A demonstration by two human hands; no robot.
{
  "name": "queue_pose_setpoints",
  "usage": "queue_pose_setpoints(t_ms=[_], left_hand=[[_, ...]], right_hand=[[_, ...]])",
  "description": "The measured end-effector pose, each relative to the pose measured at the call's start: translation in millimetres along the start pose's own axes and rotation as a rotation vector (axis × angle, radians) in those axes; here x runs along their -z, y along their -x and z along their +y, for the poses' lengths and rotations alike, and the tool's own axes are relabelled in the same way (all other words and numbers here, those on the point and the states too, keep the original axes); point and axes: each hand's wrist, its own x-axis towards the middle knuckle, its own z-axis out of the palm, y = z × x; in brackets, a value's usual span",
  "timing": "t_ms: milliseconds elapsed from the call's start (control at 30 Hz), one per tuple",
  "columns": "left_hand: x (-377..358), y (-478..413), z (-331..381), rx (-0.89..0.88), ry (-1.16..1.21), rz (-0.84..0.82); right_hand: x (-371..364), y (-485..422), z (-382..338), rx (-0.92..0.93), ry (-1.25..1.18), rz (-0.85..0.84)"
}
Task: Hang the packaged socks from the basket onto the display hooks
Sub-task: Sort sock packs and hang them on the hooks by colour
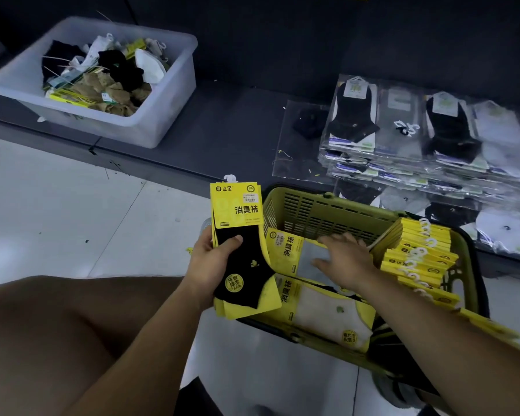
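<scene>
A green plastic basket [318, 205] stands on the floor in front of me, filled with yellow-carded sock packs. My left hand [212, 259] grips a small stack of packs, a black sock pack [240, 244] on top, held upright just left of the basket. My right hand [345, 259] reaches into the basket with fingers spread, resting on a grey sock pack [294, 253]. Below it lies a white sock pack [324, 313]. A row of upright yellow packs [421, 259] with white hooks fills the basket's right side. No display hooks are in view.
A clear plastic bin [162, 94] of loose socks sits on the dark low shelf [237, 121] at upper left. Stacks of bagged ankle socks [433, 139] cover the shelf at right. White tiled floor [72, 211] lies left; my knee [57, 325] is bottom left.
</scene>
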Motion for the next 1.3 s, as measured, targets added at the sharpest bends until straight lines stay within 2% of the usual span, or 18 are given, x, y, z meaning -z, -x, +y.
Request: queue_pose_setpoints(t_ms=[100,167,233,400,567,667,733,867,933,1000,1100,1200,1300], left_hand=[[-2.3,0.1,-2.0,-0.003,-0.006,0.004],[-3.7,0.3,-3.3,-0.016,-0.026,-0.005],[-4.0,1.0,-3.3,-0.022,-0.030,-0.019],[-7.2,2.6,0.5,-0.021,0.015,-0.019],[-15.3,8.5,3.7,-0.052,-0.009,0.001],[-18.7,12.0,4.7,-0.043,0.071,-0.036],[-19.9,13.2,4.5,-0.040,0.107,-0.104],[-15.9,12.4,1.0,-0.107,0.020,-0.132],[-7.6,8.3,-0.2,-0.096,-0.014,-0.131],[3.0,3.5,1.3,-0.068,-0.017,-0.112],[16.2,-1.6,5.9,-0.048,-0.018,-0.072],[19.3,-2.6,9.2,-0.045,-0.025,-0.059],[16.7,1.0,8.8,-0.049,-0.045,-0.075]], right_hand=[[-5.1,-3.8,-0.6,-0.004,-0.014,0.086],[0.2,-7.7,-0.6,-0.004,-0.099,0.075],[13.1,-9.7,-0.1,-0.007,-0.291,0.038],[67.2,-6.3,1.0,-0.035,-0.873,0.119],[95.3,15.6,-39.0,0.010,-1.196,0.161],[88.5,24.9,-71.3,0.010,-1.349,0.085],[76.8,30.5,-86.9,0.029,-1.296,0.044],[55.2,32.1,-85.0,0.170,-0.895,0.149],[47.6,28.9,-70.9,0.139,-0.847,0.148],[33.9,22.9,-47.7,0.060,-0.714,0.076],[3.0,18.9,-13.6,0.045,-0.361,-0.126],[-22.8,24.4,-1.0,0.051,-0.333,-0.274],[-33.5,22.6,-0.4,0.114,-0.284,-0.227]])
